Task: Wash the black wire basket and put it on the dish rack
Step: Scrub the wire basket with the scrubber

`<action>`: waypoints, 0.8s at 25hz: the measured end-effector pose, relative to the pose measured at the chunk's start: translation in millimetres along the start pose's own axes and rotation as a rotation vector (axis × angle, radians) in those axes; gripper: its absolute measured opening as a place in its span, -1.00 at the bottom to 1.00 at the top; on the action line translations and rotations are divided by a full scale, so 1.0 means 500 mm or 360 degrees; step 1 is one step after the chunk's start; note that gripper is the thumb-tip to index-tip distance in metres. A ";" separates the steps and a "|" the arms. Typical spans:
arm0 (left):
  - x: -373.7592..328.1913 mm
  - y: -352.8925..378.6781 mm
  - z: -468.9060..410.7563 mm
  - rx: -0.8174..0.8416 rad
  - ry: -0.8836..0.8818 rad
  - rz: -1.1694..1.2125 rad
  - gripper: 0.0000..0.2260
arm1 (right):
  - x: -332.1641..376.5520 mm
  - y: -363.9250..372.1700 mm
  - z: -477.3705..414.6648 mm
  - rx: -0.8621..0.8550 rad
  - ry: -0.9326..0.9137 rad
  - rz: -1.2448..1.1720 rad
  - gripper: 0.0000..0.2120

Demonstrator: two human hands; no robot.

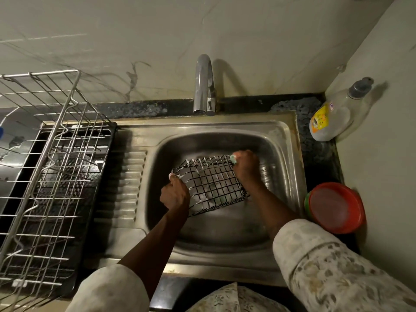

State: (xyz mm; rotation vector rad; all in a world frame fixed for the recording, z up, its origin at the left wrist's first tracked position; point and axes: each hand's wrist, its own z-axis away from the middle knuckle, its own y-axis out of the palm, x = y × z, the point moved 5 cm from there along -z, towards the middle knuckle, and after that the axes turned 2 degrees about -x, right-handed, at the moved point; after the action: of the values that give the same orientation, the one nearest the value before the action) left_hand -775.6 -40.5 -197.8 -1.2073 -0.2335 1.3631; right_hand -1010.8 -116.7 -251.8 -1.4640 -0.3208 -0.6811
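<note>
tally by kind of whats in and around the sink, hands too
hands: 2, left hand and right hand
black wire basket: 1
pale green scrub pad: 1
sink: 1
tap: 1
dish rack: 1
bottle: 1
red bowl: 1
total: 9

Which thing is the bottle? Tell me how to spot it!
Start at the steel sink. Look past its far right corner, where the walls meet: the bottle leans there. Unlike the red bowl nearer you, it's pale with a yellow label and grey cap.
</note>
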 end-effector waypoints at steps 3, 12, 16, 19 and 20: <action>-0.006 0.003 0.000 0.0000 0.0043 -0.0045 -0.37 | -0.041 -0.005 -0.031 0.0073 0.0153 0.0177 -0.79; 0.012 0.011 -0.011 -0.0004 -0.0030 0.0018 -0.36 | 0.222 0.008 0.155 -0.0074 -0.0608 -0.0408 -0.78; 0.017 0.011 -0.010 -0.0001 -0.0076 0.0063 -0.37 | 0.239 0.006 0.164 -0.0077 -0.0621 -0.0440 -0.76; 0.021 0.013 -0.011 -0.0007 -0.0066 0.0068 -0.36 | 0.148 -0.002 0.128 -0.0102 -0.0425 -0.0322 -0.70; 0.022 0.013 -0.012 -0.0010 -0.0060 0.0065 -0.36 | 0.113 -0.007 0.110 -0.0120 -0.0342 -0.0271 -0.69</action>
State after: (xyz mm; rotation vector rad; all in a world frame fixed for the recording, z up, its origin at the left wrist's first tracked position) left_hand -772.0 -36.4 -210.8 -1.1978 -0.2411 1.4224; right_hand -958.0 -75.7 -209.6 -1.5978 -0.5963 -0.6784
